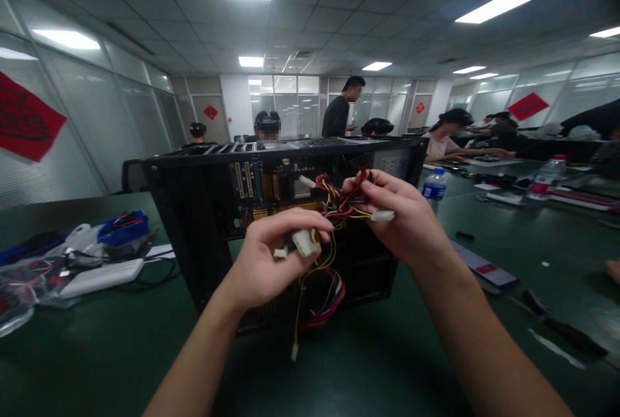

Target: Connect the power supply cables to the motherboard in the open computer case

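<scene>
A black computer case stands on the green table with its open side facing me, a motherboard showing inside. My left hand is closed on power cables, with a white plastic connector lying across its fingers. Pinched between the fingers and thumb of my right hand are red and yellow power cables of the same bundle. Another white connector sticks out below the right fingers. A thin yellow lead hangs down to a small white plug. Coloured wires loop low in the case.
Clear plastic bags, a white flat box and a blue tray lie at left. Water bottles, a phone-like flat item and black scraps are at right. Several people sit or stand beyond the case.
</scene>
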The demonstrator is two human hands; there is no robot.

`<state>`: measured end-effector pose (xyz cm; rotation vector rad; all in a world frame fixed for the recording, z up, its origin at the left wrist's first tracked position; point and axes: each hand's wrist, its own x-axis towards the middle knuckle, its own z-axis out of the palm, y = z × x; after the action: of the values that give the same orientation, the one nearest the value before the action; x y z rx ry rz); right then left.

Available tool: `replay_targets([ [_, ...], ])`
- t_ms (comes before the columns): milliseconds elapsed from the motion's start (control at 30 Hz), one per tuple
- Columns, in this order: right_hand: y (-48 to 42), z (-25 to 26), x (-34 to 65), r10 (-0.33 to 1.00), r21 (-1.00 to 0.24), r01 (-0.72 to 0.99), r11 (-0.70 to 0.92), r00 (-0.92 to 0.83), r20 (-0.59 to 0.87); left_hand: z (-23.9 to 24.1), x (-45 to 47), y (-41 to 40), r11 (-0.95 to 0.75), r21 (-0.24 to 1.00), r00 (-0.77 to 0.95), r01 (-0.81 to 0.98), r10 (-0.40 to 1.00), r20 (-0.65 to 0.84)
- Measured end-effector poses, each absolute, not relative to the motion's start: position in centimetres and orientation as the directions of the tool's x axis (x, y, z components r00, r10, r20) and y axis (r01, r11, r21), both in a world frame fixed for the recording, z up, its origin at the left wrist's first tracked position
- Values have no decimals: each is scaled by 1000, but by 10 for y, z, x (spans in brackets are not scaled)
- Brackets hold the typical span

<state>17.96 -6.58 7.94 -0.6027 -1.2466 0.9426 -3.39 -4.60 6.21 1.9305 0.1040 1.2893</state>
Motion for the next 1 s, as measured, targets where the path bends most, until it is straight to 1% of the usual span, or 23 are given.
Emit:
replay_targets([
  [33,-66,80,179,854,-815,-272,512,60,517,64,-36,-48,-783,570,509,-250,395,765],
  [100,-66,81,179,837,-794,-273,542,100,537,67,-38,-54,-938,342,576,-62,246,779],
  [133,-67,81,179,828,-783,-275,558,116,549,69,-38,-57,-974,226,609,19,191,770],
  [167,-67,81,179,820,-773,-280,569,129,557,70,-37,-60,-987,136,641,81,156,751],
  [200,-67,81,179,815,-765,-286,577,139,563,71,-37,-63,-989,83,670,122,143,728],
  [233,-67,81,179,811,-759,-290,583,147,566,72,-36,-66,-987,67,692,145,149,706],
  [267,-67,81,180,807,-754,-292,589,153,571,72,-34,-68,-985,82,698,153,167,697],
  [300,-67,81,180,801,-748,-291,596,156,578,72,-32,-70,-980,126,682,153,197,704],
  [333,-68,81,181,795,-742,-289,605,156,587,72,-29,-71,-969,195,641,149,245,727],
  [400,-69,81,181,786,-739,-276,614,134,603,70,-24,-71,-911,388,505,138,402,764],
  [467,-70,80,179,782,-745,-253,617,91,617,67,-18,-67,-815,565,400,129,565,722],
  [533,-71,80,178,772,-747,-220,628,56,633,62,-13,-61,-740,659,348,133,657,668],
  [600,-72,80,178,756,-738,-185,648,41,654,59,-13,-55,-703,698,319,136,698,641],
  [667,-73,80,181,740,-729,-149,668,30,672,60,-16,-52,-675,718,344,172,724,598],
  [767,-78,82,189,744,-745,-87,662,-44,666,67,-24,-54,-632,715,494,298,743,451],
  [833,-80,82,191,765,-773,-36,634,-122,633,71,-28,-59,-620,708,567,338,735,373],
  [900,-81,82,189,781,-796,-7,605,-191,595,72,-28,-62,-630,705,605,324,711,358],
  [1000,-79,79,181,786,-814,-5,581,-258,562,68,-24,-64,-616,738,632,276,695,343],
])
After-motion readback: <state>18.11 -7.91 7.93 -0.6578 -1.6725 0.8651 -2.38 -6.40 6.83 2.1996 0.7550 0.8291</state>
